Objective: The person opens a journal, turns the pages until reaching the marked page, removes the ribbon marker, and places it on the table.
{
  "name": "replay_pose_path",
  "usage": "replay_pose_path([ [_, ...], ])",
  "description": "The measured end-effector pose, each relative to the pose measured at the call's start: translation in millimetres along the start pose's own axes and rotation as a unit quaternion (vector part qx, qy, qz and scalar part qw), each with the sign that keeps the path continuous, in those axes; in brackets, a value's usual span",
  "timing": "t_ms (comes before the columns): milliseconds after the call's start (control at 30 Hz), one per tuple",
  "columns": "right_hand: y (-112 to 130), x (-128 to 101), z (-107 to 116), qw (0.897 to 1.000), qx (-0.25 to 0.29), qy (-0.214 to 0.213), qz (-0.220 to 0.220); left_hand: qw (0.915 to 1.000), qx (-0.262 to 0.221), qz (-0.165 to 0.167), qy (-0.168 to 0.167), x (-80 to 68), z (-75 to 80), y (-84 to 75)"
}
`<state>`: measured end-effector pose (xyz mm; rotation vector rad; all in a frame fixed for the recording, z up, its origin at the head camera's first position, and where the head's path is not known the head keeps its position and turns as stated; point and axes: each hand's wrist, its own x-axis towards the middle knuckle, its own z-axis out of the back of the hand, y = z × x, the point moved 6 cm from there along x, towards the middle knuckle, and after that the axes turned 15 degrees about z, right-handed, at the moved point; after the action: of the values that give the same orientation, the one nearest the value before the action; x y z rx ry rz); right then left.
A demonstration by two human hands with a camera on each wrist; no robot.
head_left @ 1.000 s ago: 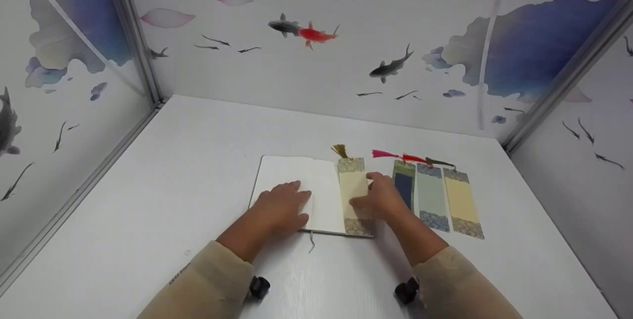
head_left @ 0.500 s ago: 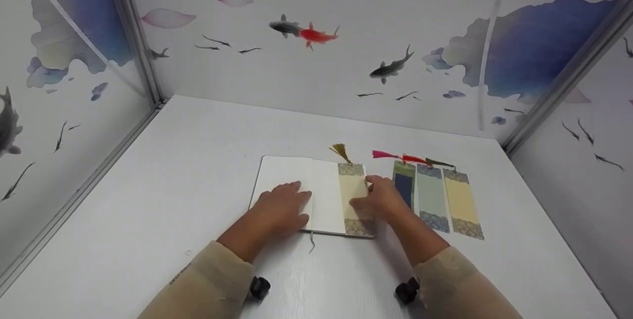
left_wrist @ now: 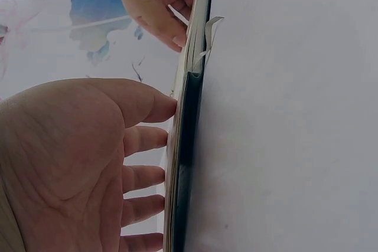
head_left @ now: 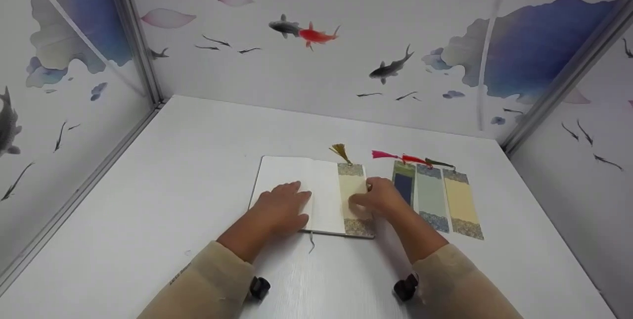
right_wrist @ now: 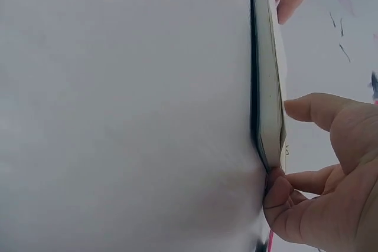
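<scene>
On the open notebook, the right hand pinches a bookmark; the left hand presses flat.

The cream bookmark slid a little toward the person along the open notebook, so its gold tassel ended nearer the top edge. The right hand (fingers curled over the bookmark's right edge) drew slightly back with it.
</scene>
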<state>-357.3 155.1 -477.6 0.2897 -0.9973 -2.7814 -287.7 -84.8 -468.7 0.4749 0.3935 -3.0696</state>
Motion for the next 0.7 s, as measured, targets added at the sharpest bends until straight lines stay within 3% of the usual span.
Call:
replay_pose_path([
  [333,6,-1,-7,0.997,-0.077,0.008,-0.024,1.0000,0.007,-0.001,-0.007,-1.1,1.4,-1.6],
  [533,1,-1,-1,0.999,-0.023,0.004,-0.042,0.9999,0.014,-0.006,-0.005,0.4,0.6,-1.2],
  [700,0,-1,11,0.999,0.012,-0.037,-0.008,0.9999,0.010,-0.008,0.001,0.7,-0.2,0.2],
])
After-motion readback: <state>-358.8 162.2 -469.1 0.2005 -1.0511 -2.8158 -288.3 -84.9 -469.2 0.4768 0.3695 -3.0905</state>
